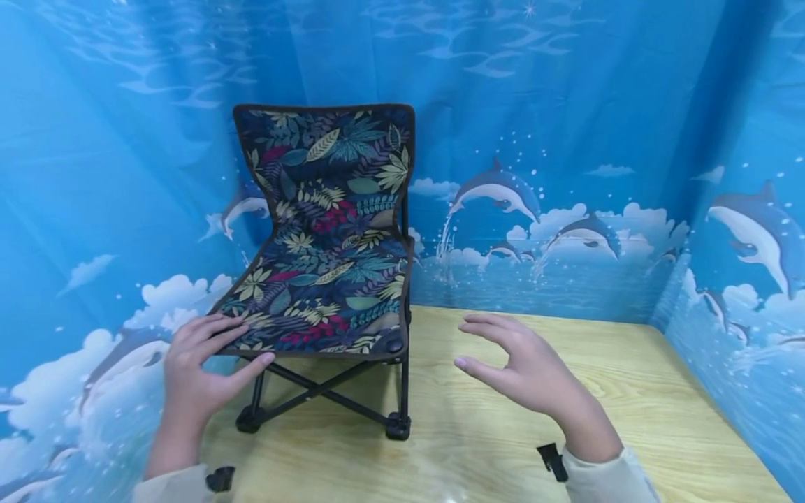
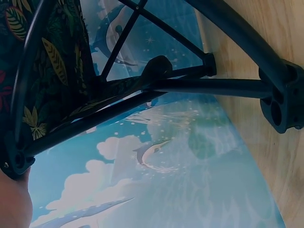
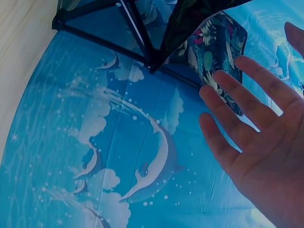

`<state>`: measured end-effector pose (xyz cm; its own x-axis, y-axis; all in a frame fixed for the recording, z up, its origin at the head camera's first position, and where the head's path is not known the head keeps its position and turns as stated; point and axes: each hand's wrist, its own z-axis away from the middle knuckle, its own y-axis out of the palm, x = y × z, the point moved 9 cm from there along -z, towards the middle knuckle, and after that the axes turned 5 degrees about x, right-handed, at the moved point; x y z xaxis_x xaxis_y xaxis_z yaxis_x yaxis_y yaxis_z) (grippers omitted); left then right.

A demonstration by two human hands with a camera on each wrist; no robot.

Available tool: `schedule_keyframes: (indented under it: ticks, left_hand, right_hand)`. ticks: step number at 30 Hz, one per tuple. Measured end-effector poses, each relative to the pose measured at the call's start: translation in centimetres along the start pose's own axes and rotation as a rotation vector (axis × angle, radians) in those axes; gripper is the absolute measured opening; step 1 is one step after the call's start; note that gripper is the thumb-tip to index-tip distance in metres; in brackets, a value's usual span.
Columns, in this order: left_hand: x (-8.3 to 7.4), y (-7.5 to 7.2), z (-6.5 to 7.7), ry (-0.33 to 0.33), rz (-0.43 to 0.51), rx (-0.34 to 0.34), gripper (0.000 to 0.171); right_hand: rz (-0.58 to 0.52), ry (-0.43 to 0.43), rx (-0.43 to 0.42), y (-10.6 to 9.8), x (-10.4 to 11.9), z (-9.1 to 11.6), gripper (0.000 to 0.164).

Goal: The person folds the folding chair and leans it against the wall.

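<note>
A folding chair (image 1: 327, 279) with a dark leaf-patterned fabric seat and back stands unfolded on a black tubular frame (image 1: 314, 391). My left hand (image 1: 201, 363) rests at the seat's front left corner, fingers laid over the fabric and thumb along the front edge. In the left wrist view only a bit of that hand (image 2: 14, 204) shows, beside the black corner joint (image 2: 16, 154). To the right of the chair, my right hand (image 1: 522, 363) is held apart from it, palm facing inward. Its fingers are spread and hold nothing in the right wrist view.
The chair stands on a light wood-grain surface (image 1: 490, 447). Blue cloth (image 1: 566, 105) printed with dolphins and clouds hangs behind it and along both sides. Black straps (image 1: 552, 461) show at both wrists.
</note>
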<state>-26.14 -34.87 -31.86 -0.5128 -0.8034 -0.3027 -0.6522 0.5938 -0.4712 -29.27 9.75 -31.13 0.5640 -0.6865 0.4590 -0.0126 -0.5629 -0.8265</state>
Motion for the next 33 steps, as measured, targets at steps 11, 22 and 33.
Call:
schedule_keyframes:
  ticks: [11,22,33]
  left_hand:
    - [0.4,0.2,0.1,-0.011,0.007,-0.006,0.062]
    - [0.5,0.3,0.4,0.007,0.021,-0.036,0.061]
    - [0.3,0.2,0.4,0.028,0.024,-0.047,0.064]
  right_hand:
    - [-0.043,-0.039,-0.009,1.0,1.6,-1.5,0.056]
    - [-0.045,-0.130,-0.089,1.7,4.0,-2.7,0.046]
    - [-0.062,-0.230,-0.160,2.6,6.0,-3.5,0.042]
